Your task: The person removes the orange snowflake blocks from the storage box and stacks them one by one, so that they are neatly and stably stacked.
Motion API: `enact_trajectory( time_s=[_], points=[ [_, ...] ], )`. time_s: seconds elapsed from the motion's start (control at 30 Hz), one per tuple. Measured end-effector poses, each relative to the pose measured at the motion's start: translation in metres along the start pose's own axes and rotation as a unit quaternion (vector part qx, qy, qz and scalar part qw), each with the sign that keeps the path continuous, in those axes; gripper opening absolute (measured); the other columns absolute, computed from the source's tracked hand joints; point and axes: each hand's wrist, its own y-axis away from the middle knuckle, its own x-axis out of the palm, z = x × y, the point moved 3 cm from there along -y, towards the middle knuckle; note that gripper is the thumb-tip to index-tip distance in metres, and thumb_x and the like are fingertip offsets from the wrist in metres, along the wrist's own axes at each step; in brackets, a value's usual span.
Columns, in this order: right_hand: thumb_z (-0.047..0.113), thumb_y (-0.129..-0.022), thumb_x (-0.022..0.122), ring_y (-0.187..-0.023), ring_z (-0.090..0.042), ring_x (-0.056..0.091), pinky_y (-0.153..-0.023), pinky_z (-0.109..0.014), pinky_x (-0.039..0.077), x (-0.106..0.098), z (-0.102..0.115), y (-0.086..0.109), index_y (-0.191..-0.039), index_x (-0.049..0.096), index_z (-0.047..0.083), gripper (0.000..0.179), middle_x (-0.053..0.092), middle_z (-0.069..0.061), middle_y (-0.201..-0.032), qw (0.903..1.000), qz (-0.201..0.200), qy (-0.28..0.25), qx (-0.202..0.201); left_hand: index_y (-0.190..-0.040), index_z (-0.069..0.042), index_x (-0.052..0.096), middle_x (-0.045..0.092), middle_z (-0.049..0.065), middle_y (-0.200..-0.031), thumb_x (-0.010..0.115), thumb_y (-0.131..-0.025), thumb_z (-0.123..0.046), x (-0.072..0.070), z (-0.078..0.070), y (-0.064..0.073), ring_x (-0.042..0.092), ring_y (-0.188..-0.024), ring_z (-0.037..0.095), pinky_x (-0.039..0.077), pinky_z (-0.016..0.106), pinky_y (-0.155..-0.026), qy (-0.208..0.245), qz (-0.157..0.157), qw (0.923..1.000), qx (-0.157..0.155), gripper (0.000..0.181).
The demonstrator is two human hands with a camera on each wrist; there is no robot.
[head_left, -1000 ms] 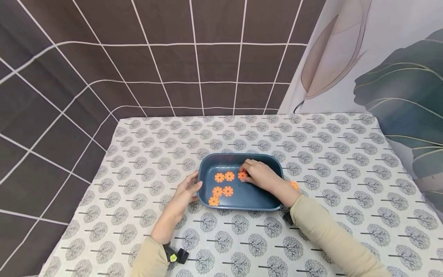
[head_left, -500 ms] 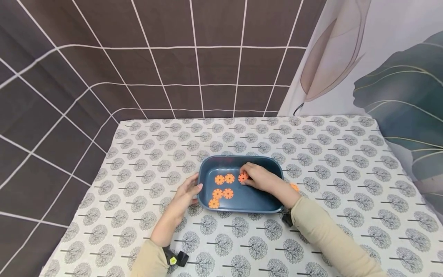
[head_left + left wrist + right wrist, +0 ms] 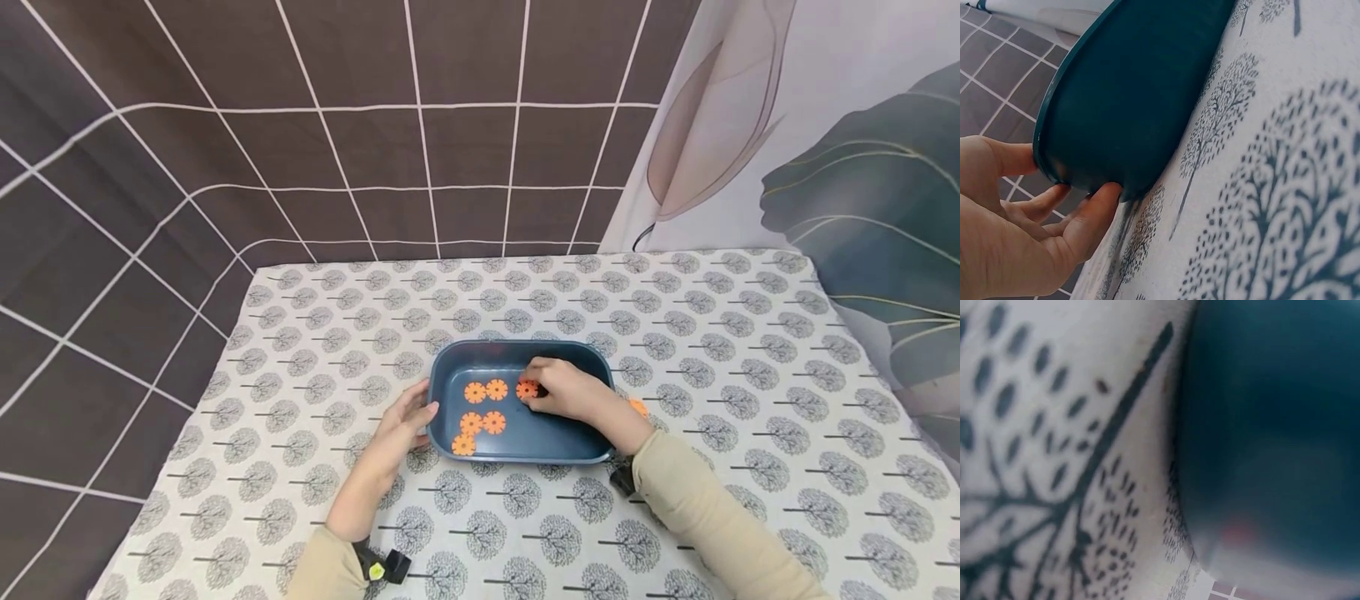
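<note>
A dark blue, rounded rectangular plastic tub (image 3: 558, 457) stands on the cloth in front of me. My left hand (image 3: 401, 421) holds the tub's left end, its fingertips at the rim and against the outer wall in the left wrist view. Inside the tub, my right hand (image 3: 566, 390) pinches an orange notched disc (image 3: 527, 389) close over the floor, to the right of the other discs. Two linked-looking discs (image 3: 486, 391) lie to its left, and three more discs (image 3: 471, 423) lie toward the front left. The right wrist view shows only the tub's blurred outer wall (image 3: 1272, 425).
Another orange piece (image 3: 638, 406) lies on the cloth outside the tub's right end, partly hidden by the right forearm. The table (image 3: 360, 317) has a white cloth with tree prints. A dark, white-lined tile-pattern curtain (image 3: 472, 150) hangs behind it.
The head view has tilted slightly, so the tub appears a little lower. Both hands keep their places; the right fingers have shifted only slightly around the orange disc.
</note>
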Motion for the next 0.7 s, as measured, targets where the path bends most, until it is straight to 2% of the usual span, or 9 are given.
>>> enact_trajectory(
  time_s=[0.17, 0.37, 0.5, 0.7],
  points=[
    [0.021, -0.084, 0.068, -0.082, -0.014, 0.058, -0.071, -0.027, 0.051, 0.001, 0.001, 0.002, -0.108, 0.068, 0.002, 0.03, 0.061, -0.006, -0.099, 0.9999, -0.009, 0.003, -0.013, -0.142, -0.018, 0.036, 0.041, 0.01, -0.142, 0.056, -0.092, -0.027, 0.0, 0.001, 0.0, 0.044, -0.123, 0.027, 0.041, 0.044, -0.094, 0.0, -0.001, 1.0, -0.002, 0.055],
    [0.021, -0.084, 0.069, -0.089, -0.018, 0.063, -0.077, -0.032, 0.052, -0.009, 0.006, 0.007, -0.107, 0.069, 0.003, 0.03, 0.064, -0.006, -0.102, 0.9959, -0.069, 0.015, -0.056, -0.143, -0.017, 0.034, 0.039, 0.011, -0.144, 0.055, -0.093, -0.027, -0.001, 0.0, 0.001, 0.044, -0.124, 0.029, 0.041, 0.045, -0.094, -0.006, 0.001, 1.0, -0.004, 0.055],
    [0.022, -0.082, 0.07, -0.094, -0.019, 0.062, -0.082, -0.034, 0.051, -0.02, 0.009, 0.011, -0.107, 0.07, 0.005, 0.03, 0.066, -0.003, -0.102, 0.9918, -0.105, 0.027, -0.067, -0.143, -0.017, 0.034, 0.038, 0.011, -0.145, 0.055, -0.093, -0.027, -0.002, -0.002, 0.001, 0.043, -0.125, 0.029, 0.041, 0.046, -0.095, -0.006, -0.002, 1.0, -0.002, 0.055],
    [0.019, -0.079, 0.071, -0.095, -0.02, 0.062, -0.084, -0.035, 0.051, -0.034, 0.012, 0.025, -0.105, 0.07, 0.004, 0.031, 0.066, -0.004, -0.102, 0.9886, -0.129, 0.011, -0.076, -0.143, -0.017, 0.034, 0.039, 0.011, -0.143, 0.056, -0.092, -0.027, 0.0, 0.0, 0.0, 0.044, -0.124, 0.028, 0.04, 0.046, -0.095, -0.004, -0.003, 1.0, -0.001, 0.056]
  ],
)
